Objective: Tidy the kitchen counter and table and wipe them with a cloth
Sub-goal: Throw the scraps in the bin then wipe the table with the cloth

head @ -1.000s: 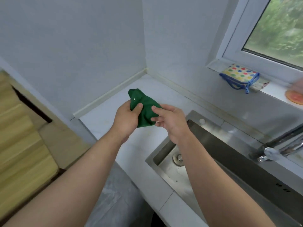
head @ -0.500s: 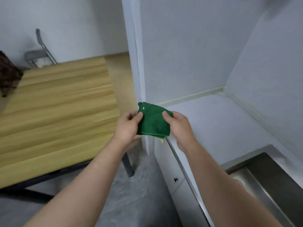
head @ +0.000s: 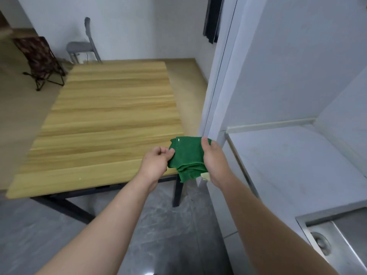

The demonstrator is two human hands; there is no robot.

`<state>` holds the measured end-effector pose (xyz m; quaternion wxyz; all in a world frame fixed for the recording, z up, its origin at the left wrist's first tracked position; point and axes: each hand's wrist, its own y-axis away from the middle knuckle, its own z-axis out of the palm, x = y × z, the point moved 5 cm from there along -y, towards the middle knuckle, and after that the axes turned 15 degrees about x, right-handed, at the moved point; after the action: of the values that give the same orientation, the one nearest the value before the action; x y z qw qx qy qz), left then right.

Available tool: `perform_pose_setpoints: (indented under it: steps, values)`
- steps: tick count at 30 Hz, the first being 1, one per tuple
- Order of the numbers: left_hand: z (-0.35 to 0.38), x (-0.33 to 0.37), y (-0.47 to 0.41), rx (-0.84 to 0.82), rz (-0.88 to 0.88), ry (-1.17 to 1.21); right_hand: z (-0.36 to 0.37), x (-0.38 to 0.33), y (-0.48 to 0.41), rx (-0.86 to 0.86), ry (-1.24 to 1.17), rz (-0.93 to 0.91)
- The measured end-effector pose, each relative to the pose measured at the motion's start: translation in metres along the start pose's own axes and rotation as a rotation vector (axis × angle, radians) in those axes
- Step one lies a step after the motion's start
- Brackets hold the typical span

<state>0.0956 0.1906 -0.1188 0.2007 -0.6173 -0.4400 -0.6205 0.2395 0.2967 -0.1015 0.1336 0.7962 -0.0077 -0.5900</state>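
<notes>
**Green cloth held in both hands, between the two surfaces**

A folded green terry cloth [head: 187,157] is up in the air, held in both hands in front of the person. The left hand [head: 155,163] pinches the cloth's left edge, thumb against curled fingers. The right hand [head: 215,161] grips the right side, with its thumb lying over the top and its fingers hidden beneath. The cloth is bunched into several layers, and loose folds hang at its lower edge. A small pale yellow scrap [head: 205,176] shows just under it by the right hand; what it is cannot be told.

The cloth appears over the near right corner of the long light-wood surface [head: 111,120], which stands on dark metal legs on a grey marbled floor [head: 168,225]. To the right, past the end of a white wall, lies the white counter surface [head: 288,165], with a stainless steel sink [head: 337,241] set into its near right part.

Beyond the far end of the light-wood surface a grey folding chair [head: 83,46] stands against the wall. A dark patterned camp chair [head: 39,58] stands to its left. A strip of dark fabric [head: 212,18] hangs at the top of the view.
</notes>
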Motion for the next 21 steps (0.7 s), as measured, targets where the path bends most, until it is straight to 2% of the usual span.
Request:
perform_pose_setpoints:
  steps: [3,5,9,14,17,21]
  values:
    - [-0.017,-0.019,-0.011,0.059,-0.067,0.038,0.018,0.002,0.013,-0.052,0.058,-0.030]
    - [-0.029,-0.028,-0.011,0.061,-0.108,0.090,0.031,0.005,0.020,-0.142,0.012,0.006]
    - [-0.056,-0.043,-0.011,0.005,-0.199,0.160,0.059,0.014,0.041,-0.334,-0.139,0.177]
    - [-0.117,-0.065,-0.021,-0.019,-0.263,0.213,0.111,0.017,0.069,-0.443,-0.122,0.324]
    - [-0.156,-0.069,-0.027,0.040,-0.222,0.195,0.147,0.018,0.083,-0.515,-0.085,0.362]
    - [-0.218,-0.072,-0.039,0.219,-0.172,0.194,0.211,0.014,0.108,-0.663,-0.042,0.404]
